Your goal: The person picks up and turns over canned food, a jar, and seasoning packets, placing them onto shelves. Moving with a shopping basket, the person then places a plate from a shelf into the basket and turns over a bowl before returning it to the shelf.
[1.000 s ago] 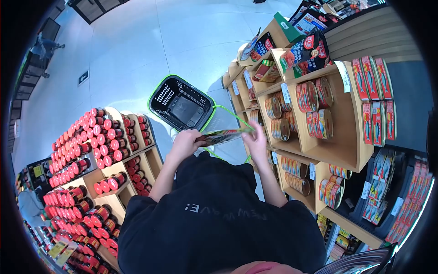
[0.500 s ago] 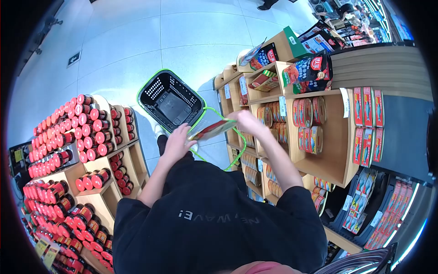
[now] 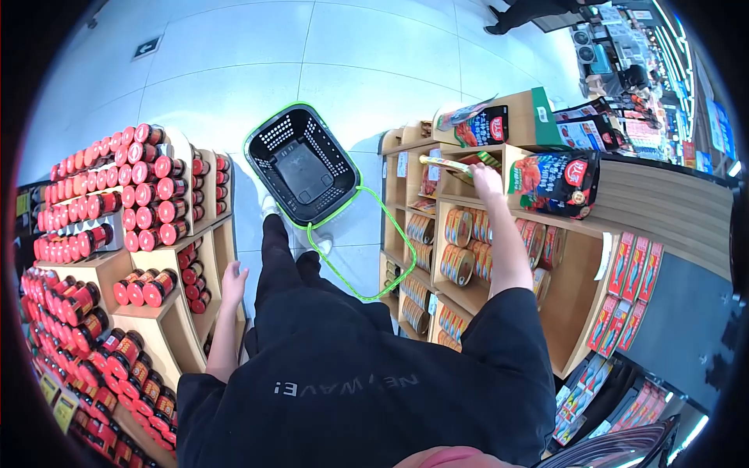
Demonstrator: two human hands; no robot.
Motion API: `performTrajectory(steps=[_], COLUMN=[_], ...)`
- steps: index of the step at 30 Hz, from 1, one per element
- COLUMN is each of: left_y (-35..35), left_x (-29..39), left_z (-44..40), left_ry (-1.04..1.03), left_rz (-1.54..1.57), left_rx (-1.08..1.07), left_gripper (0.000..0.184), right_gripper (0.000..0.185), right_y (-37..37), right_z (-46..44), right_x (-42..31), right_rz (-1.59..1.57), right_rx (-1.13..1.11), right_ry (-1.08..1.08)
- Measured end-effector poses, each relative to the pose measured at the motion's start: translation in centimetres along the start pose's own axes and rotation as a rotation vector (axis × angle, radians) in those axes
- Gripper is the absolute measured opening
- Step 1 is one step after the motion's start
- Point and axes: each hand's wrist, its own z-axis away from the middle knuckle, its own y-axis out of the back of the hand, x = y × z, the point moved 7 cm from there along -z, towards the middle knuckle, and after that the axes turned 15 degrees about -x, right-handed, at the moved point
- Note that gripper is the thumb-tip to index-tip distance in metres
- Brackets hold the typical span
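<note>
Shelf [image 3: 576, 308]: right, holding tins and pouches.
Basket [image 3: 334, 150]: far, left of shelf.
Packet [image 3: 447, 164]: right, far compartments; outside basket, unreleased.
Right hand [image 3: 487, 182]: grip closed on packet's end.
Left hand [image 3: 233, 284]: grip partly open, holding nothing.
</note>
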Motion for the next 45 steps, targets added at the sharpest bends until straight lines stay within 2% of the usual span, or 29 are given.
performTrajectory(steps=[1, 2, 4, 5, 6, 8, 9, 12, 14, 16, 18, 21, 23, 24, 25, 26, 27, 29, 30, 31, 32, 34, 37, 38, 40, 41, 42, 44, 45], left_y=[0.5, 1.3, 2.2, 2.6, 3.0, 2.9, 3.2, 4.0, 4.4, 4.8, 5.0, 5.3, 5.1, 4.8, 4.6, 4.5, 4.4, 3.7, 3.1, 2.7, 2.6, 0.7, -3.0, -4.2, -7.7, -9.2, -10.6, -13.0, -14.0], left_x=[-3.7, -2.8, -0.6, 0.8, -0.2, -3.4, -3.3, -1.9, -2.8, 1.6, 3.4, 5.5, 5.8, 6.2, 6.7, 6.2, 5.8, 7.0, 7.5, 7.6, 7.9, 10.0, 10.0, 9.4, 10.7, 9.6, 8.9, 8.5, 8.3], left_z=[-0.3, 0.5, 3.4, 4.2, 4.1, 4.2, 4.3, 3.9, 2.9, 2.6, 2.3, 2.1, 2.1, 2.0, 2.1, 2.0, 1.8, 2.2, 2.4, 2.8, 3.1, 3.8, 4.2, 4.0, 4.2, 4.3, 4.6, 4.9, 4.9], left_ry=[0.001, 0.006, 0.349, 0.387, 0.392, 0.480, 0.532, 0.520, 0.480, 0.458, 0.411, 0.372, 0.362, 0.343, 0.331, 0.329, 0.237, 0.115, 0.114, 0.127, 0.140, 0.193, 0.147, 0.153, 0.185, 0.210, 0.268, 0.278, 0.281], left_rz=[0.096, 0.087, 0.384, 0.415, 0.409, 0.504, 0.461, 0.428, 0.462, 0.376, 0.390, 0.254, 0.198, 0.164, 0.142, 0.128, 0.066, -0.042, -0.060, -0.044, -0.032, -0.019, -0.044, -0.087, -0.131, -0.098, -0.070, -0.078, -0.090], left_rx=[0.040, 0.036, -0.004, 0.036, 0.032, -0.039, -0.032, -0.005, -0.049, -0.067, -0.057, -0.100, -0.121, -0.133, -0.107, -0.110, -0.108, -0.072, -0.074, -0.075, -0.072, -0.113, -0.157, -0.189, -0.282, -0.320, -0.348, -0.434, -0.459], left_gripper=[0.035, 0.035, 0.021, 0.012, 0.012, 0.014, 0.016, 0.018, 0.020, 0.022, 0.024, 0.027, 0.029, 0.030, 0.027, 0.027, 0.024, 0.017, 0.017, 0.017, 0.016, 0.012, 0.012, 0.013, 0.016, 0.018, 0.019, 0.019, 0.020], right_gripper=[0.021, 0.020, 0.019, 0.017, 0.017, 0.019, 0.018, 0.016, 0.015, 0.018, 0.020, 0.031, 0.041, 0.044, 0.045, 0.038, 0.033, 0.037, 0.036, 0.034, 0.039, 0.043, 0.050, 0.052, 0.059, 0.044, 0.037, 0.033, 0.028], right_y=[0.0, 0.5, 1.4, 0.2, 0.3, 0.3, 0.3, -0.4, -2.1, -5.1, -7.2, -8.3, -7.5, -5.7, -4.3, -2.6, -1.9, -5.0, -8.9, -13.3, -17.2, -30.6, -44.7, -49.6, -63.3, -62.8, -61.8, -59.5, -56.9], right_z=[-0.6, -0.7, -0.1, -0.6, -0.4, 0.5, 0.7, 1.0, 0.2, -0.4, -0.8, -1.4, -1.0, -0.3, 0.9, 2.1, 3.4, 4.9, 5.3, 5.5, 6.1, 5.3, 7.7, 8.2, 8.3, 8.4, 10.0, 10.6, 10.8], right_x=[0.3, 0.4, 0.4, 1.4, 1.1, 1.1, 1.0, 0.0, -0.2, 1.4, 2.4, 2.2, 0.9, -1.0, -3.4, -5.8, -8.4, -14.0, -17.0, -20.4, -23.3, -28.9, -33.1, -34.1, -37.2, -36.0, -34.7, -32.9, -31.9], right_rz=[0.087, 0.118, 0.126, 0.134, 0.129, 0.142, 0.121, 0.249, 0.277, 0.235, 0.178, 0.310, 0.092, 0.231, 0.196, 0.098, -0.117, -0.440, -0.574, -0.532, -0.558, -0.534, -0.520, -0.523, -0.377, -0.360, -0.339, -0.217, -0.207], right_rx=[-0.043, -0.022, -0.054, -0.066, -0.073, -0.238, -0.183, -0.137, -0.216, -0.354, -0.461, -0.278, -0.079, 0.065, 0.292, 0.446, 0.588, 0.469, 0.541, 0.534, 0.341, 0.146, -0.307, -0.408, -0.391, -0.514, -0.646, -0.816, -0.755], right_ry=[-0.005, 0.041, 0.062, 0.057, 0.056, -0.088, -0.113, -0.181, -0.255, -0.457, -0.532, -0.648, -0.633, -0.581, -0.439, -0.338, -0.181, 0.111, 0.263, 0.263, 0.277, 0.206, 0.090, 0.033, -0.012, -0.014, -0.004, 0.102, 0.142])
